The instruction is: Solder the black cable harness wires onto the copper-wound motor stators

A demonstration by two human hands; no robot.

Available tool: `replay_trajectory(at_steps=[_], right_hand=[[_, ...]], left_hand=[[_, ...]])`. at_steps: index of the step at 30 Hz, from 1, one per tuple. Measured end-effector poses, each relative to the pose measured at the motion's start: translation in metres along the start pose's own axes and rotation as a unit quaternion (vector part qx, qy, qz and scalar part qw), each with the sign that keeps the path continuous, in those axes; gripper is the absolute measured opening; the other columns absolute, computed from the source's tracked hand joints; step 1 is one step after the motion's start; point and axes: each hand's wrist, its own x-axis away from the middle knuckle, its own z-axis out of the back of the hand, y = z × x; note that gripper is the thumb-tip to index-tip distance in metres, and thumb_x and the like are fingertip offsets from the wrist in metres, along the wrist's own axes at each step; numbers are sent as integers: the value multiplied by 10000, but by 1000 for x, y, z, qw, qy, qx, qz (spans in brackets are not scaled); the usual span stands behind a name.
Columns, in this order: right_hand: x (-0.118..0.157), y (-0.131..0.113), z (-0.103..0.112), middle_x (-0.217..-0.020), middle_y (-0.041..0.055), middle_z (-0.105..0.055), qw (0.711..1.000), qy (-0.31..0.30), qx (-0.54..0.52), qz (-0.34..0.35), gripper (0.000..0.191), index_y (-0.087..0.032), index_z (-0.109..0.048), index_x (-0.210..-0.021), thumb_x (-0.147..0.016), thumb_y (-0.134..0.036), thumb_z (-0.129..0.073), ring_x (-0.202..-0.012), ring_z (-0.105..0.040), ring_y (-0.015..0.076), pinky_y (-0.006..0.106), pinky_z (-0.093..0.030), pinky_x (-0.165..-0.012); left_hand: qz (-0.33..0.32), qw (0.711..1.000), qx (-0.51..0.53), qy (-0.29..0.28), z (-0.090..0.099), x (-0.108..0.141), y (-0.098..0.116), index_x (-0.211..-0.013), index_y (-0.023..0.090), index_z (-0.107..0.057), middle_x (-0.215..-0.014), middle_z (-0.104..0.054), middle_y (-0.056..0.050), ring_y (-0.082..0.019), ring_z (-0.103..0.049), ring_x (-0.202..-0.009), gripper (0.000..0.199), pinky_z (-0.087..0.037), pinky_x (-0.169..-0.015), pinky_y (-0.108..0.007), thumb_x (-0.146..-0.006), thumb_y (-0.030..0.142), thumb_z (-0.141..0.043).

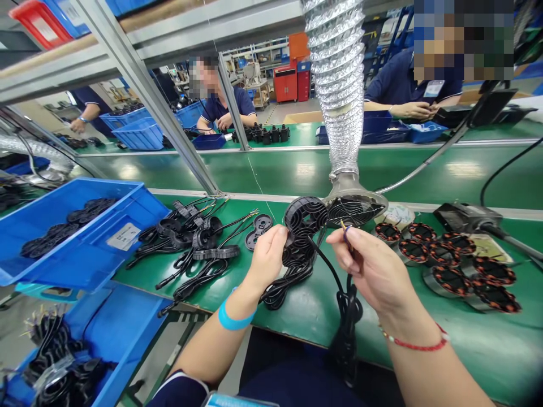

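My left hand point(268, 254), with a blue band at the wrist, grips the lower left edge of a black ribbed plastic housing point(303, 220). A black cable point(328, 263) runs from the housing to a bundled coil point(350, 322) hanging at the table's front edge. Pinched in my right hand point(369, 263) are thin wires point(345, 232), one with a yellowish end. Under the housing lies more coiled black cable point(291, 277). A flat black figure-eight part point(258, 229) rests just left of it on the green table point(305, 319).
Behind the housing hangs an extraction hood point(358, 203). Several copper-wound stators point(449, 277) stand at right. Housings with cables point(207, 237) lie at left, beside blue bins point(85, 271). Two people point(231, 107) point(416, 85) sit across the bench; another person point(87, 110) is far left.
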Motion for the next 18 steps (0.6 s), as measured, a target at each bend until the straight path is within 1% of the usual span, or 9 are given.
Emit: replay_trajectory(at_steps=[2,4,7,10,12,14,16,18], right_hand=[[0,0,0,-524,-40,-343,999,20,45,13,357,-195,-700,-780,-884,-504,-553,-507,-288,109,250,-240,-485],[1,-1,0,-529,-34,-366,989,33,138,29,338,-195,-690,-727,-875,-473,-566,-523,-322,114,254,-268,-505],[4,-1,-2,-563,-21,-444,955,20,292,49,302,-196,-671,-708,-882,-397,-528,-554,-378,124,263,-288,-528],[5,-1,-6,-551,-33,-419,913,7,402,70,304,-201,-622,-684,-899,-365,-484,-537,-348,116,271,-261,-532],[5,-1,-7,-546,-38,-397,890,3,450,78,329,-202,-561,-641,-910,-366,-467,-532,-334,112,278,-244,-539],[3,-1,-7,-544,-38,-392,874,-4,479,81,355,-200,-494,-606,-915,-371,-456,-535,-339,114,285,-231,-544],[1,-2,-6,-537,-39,-384,865,-8,495,80,378,-197,-438,-581,-911,-382,-457,-533,-336,114,288,-220,-544],[-1,-3,-4,-526,-44,-368,866,-11,494,70,395,-195,-407,-570,-907,-395,-458,-525,-327,111,282,-219,-538]], left_hand=[[-5,1000,-3,-3,0,1,0,-629,185,-358,-628,-330,25,-109,-297,-602,448,-261,-577,-263,-935,509,-407],[-9,1000,-4,-9,0,1,0,-633,185,-358,-631,-329,26,-108,-297,-605,438,-260,-577,-262,-943,492,-401],[-12,1000,1,-13,-3,3,0,-634,185,-358,-631,-334,26,-107,-300,-604,433,-260,-575,-261,-948,480,-397],[-9,1000,1,-13,-5,5,2,-636,184,-355,-628,-337,28,-103,-303,-600,431,-263,-571,-260,-954,472,-390],[-12,1000,-5,-13,-6,7,3,-639,183,-356,-627,-336,31,-99,-303,-598,421,-264,-569,-257,-961,453,-384],[-21,1000,-16,-15,-5,8,4,-640,182,-360,-622,-334,33,-96,-302,-592,415,-261,-563,-254,-968,435,-379],[-31,999,-26,-17,-4,9,4,-642,180,-369,-616,-333,35,-92,-302,-585,412,-259,-556,-251,-971,428,-374],[-45,998,-36,-17,-2,9,4,-647,177,-382,-614,-338,36,-88,-305,-580,409,-261,-552,-245,-973,425,-371]])
